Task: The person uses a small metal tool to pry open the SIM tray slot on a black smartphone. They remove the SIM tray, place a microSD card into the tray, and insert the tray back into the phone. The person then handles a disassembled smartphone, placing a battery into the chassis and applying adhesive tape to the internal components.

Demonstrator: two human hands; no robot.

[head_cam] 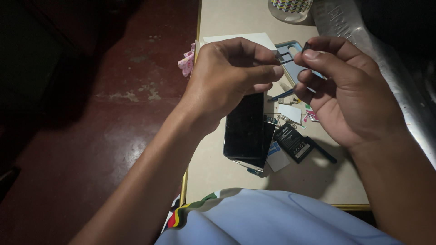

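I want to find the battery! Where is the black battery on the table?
In the head view, the black battery lies on the table, right of the dark phone, below the right hand.

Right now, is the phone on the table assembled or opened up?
Opened up: the phone lies dark on the table, its black battery out beside it among loose small parts.

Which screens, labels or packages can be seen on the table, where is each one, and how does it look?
Phone screen: below the left hand, flat, a dark unlit rectangle.
Battery: right of the screen, below the right hand, black rectangle with a label of small white print.
Sticker: between screen and battery, small, blue and white.
Paper slip: above the battery, small, white.
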